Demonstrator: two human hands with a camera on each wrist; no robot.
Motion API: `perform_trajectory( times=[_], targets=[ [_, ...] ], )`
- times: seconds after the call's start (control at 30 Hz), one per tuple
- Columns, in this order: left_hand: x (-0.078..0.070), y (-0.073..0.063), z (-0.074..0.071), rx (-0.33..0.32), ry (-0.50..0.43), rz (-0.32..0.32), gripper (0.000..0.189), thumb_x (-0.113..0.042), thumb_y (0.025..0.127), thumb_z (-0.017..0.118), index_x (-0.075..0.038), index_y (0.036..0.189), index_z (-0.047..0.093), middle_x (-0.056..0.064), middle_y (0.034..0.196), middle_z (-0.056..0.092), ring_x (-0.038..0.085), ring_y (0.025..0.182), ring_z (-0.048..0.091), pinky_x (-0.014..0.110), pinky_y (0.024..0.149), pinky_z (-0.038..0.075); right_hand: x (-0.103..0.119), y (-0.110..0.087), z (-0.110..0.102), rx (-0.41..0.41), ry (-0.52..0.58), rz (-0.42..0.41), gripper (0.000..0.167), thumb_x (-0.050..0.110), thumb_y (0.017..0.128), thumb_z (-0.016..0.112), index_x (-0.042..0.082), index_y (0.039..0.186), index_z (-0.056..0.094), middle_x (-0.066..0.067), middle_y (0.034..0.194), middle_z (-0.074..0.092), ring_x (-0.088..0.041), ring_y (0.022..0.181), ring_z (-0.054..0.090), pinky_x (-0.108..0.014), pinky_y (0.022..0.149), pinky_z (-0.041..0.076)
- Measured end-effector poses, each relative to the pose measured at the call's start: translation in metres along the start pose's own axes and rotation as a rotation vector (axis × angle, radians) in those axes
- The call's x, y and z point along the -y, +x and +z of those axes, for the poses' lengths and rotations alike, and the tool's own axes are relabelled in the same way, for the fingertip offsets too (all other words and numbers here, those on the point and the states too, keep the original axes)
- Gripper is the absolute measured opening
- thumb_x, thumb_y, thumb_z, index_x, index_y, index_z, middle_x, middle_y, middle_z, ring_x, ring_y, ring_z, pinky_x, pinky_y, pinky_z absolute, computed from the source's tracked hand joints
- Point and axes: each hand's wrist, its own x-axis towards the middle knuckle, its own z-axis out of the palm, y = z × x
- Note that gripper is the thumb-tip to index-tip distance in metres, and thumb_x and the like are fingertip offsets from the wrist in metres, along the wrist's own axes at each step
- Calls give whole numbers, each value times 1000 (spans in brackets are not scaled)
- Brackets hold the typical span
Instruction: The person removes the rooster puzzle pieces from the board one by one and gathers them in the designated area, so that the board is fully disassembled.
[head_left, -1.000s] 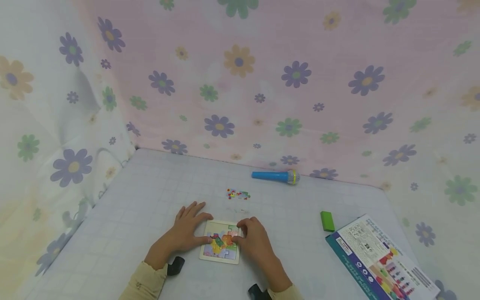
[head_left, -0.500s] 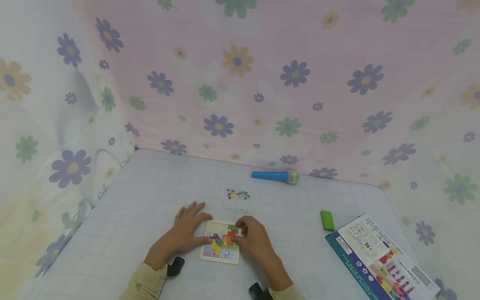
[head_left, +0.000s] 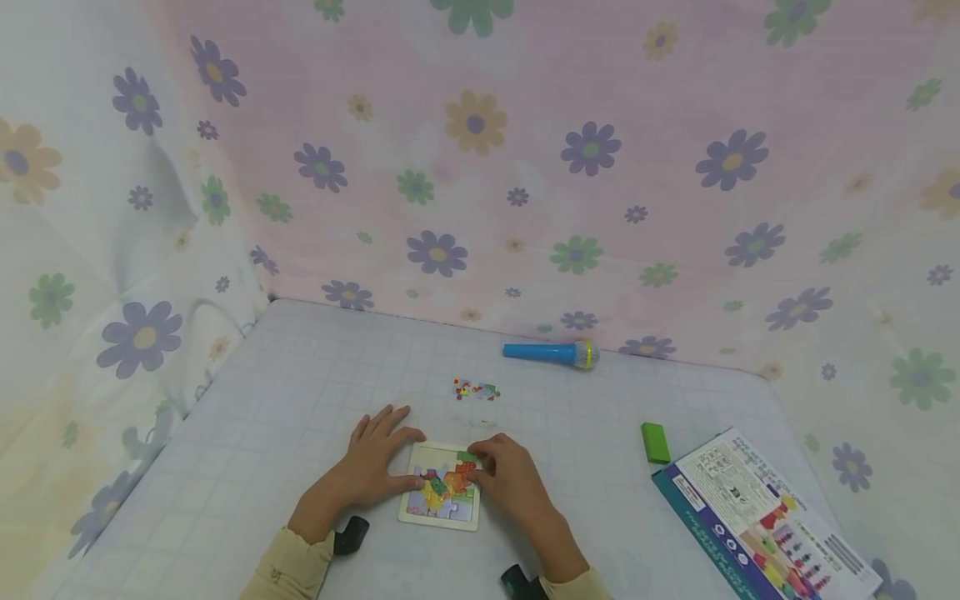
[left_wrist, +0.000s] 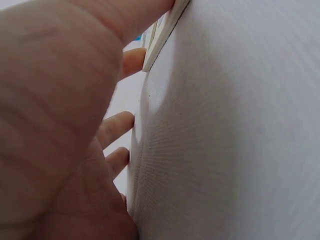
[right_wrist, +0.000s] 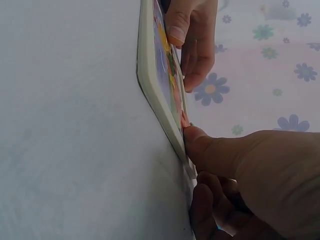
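Note:
A jigsaw puzzle point(head_left: 433, 500) in a pale square frame lies between both hands in the head view, its picture yellow, orange and green, with a bare beige patch at its upper left. My left hand point(head_left: 371, 462) rests at the frame's left side, thumb on the puzzle's edge, index fingertip at the far left corner, other fingers spread. At the upper right, my right hand point(head_left: 512, 479) holds a green and orange puzzle piece point(head_left: 462, 468) between thumb and index finger, its other fingers curled under. In the right wrist view, the right thumb point(right_wrist: 202, 150) presses at the frame's edge.
Two loose puzzle pieces point(head_left: 476, 389) lie beyond the frame. A blue toy microphone point(head_left: 543, 353) sits near the back edge. To the right are a green block point(head_left: 655, 442) and a printed flat box point(head_left: 765, 517). A flowered cloth point(head_left: 517, 167) hangs behind the table.
The puzzle's upper right corner showed pale pink and lilac a second ago and now shows green and orange. The right hand has shifted slightly; the left hand keeps its place.

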Motion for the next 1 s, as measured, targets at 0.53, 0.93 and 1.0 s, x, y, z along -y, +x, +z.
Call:
perform_trajectory(
  times=[0.53, 0.93, 1.0],
  targets=[
    [0, 0, -1, 3, -7, 13, 54, -50, 82, 81, -29, 128, 61, 12, 165, 33, 43, 157, 18, 70, 123, 10, -5, -2, 2, -33, -53, -92, 27, 15, 91, 76, 11, 118, 72, 2, 106, 63, -5, 85, 55, -22, 73, 53],
    [-1, 0, 0, -8, 15, 5, 55, -48, 81, 83, -29, 129, 61, 13, 165, 34, 41, 157, 18, 69, 124, 10, -19, 3, -2, -68, 37, -66, 29, 17, 91, 76, 10, 119, 72, 3, 103, 63, -6, 87, 55, -20, 74, 53],
    [-1, 0, 0, -10, 14, 4, 55, -47, 81, 83, -29, 128, 61, 13, 165, 35, 41, 157, 18, 69, 124, 10, -20, 4, -2, -81, 40, -69, 28, 16, 91, 76, 11, 118, 72, 3, 102, 62, -6, 86, 55, -20, 73, 53]
  ],
)
